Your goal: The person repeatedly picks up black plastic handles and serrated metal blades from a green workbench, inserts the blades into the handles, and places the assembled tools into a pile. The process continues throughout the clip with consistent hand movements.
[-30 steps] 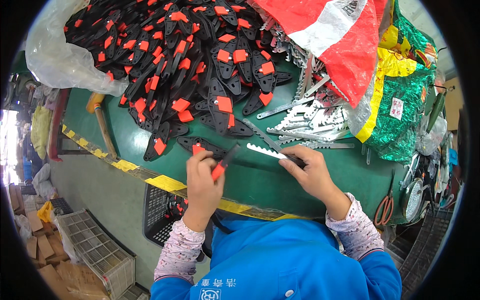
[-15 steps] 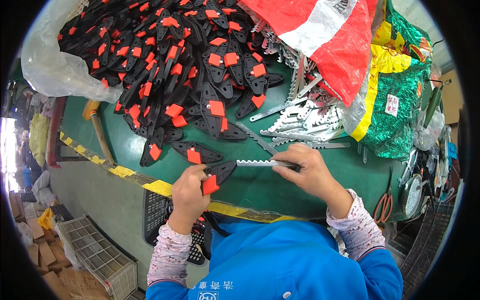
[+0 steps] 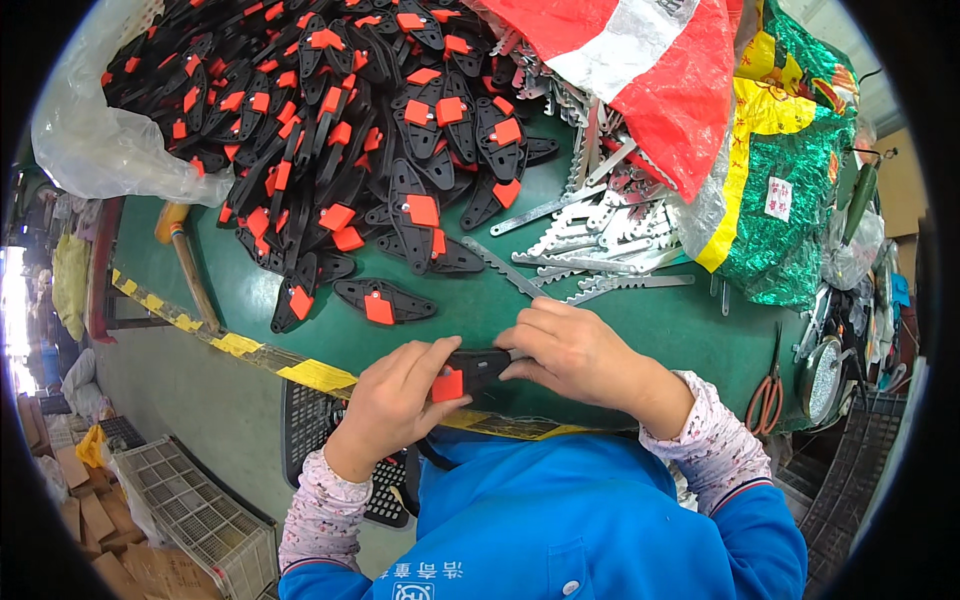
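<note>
One green bench (image 3: 640, 345), yellow-taped edge (image 3: 315, 374), grey floor (image 3: 210, 385); red-white sack (image 3: 680, 115) half-covers metal strips (image 3: 610, 228); your left hand (image 3: 395, 400) grips black-red bracket (image 3: 480, 369), right hand (image 3: 570, 350) pinches one strip (image 3: 516, 353).

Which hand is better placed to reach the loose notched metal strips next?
Right, I'd judge: the right hand is nearer the loose notched metal strips, which lie beyond it. The left hand is farther off, gripping the black part beside its red tab. The right is also busy, at that part's other end.
</note>
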Demonstrator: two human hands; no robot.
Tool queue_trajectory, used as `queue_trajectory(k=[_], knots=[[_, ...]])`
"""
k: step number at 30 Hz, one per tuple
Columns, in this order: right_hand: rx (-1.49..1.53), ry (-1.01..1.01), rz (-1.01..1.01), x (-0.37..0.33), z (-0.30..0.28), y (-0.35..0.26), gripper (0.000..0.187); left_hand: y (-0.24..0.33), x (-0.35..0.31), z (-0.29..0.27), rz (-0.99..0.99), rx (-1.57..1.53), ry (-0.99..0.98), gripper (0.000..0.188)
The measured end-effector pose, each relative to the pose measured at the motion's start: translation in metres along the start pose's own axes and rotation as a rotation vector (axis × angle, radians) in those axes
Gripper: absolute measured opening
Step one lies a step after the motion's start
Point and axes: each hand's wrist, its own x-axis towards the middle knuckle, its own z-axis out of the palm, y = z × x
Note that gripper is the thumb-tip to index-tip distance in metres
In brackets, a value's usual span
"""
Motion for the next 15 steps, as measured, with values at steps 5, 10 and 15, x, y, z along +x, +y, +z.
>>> queue_trajectory(k=[5,10,15], knots=[[-0.388,0.229,0.091,0.011,0.017,0.023,0.032,-0.010,-0.009,0.010,-0.025,0.104,-0.087,0.072],[-0.676,0.195,0.254,0.012,0.026,0.042,0.020,-0.024,-0.010,0.004,-0.056,0.063,0.019,0.052],[-0.401,0.140,0.487,-0.003,-0.003,0.020,0.013,-0.057,0.003,-0.014,-0.127,0.444,0.128,0.063]])
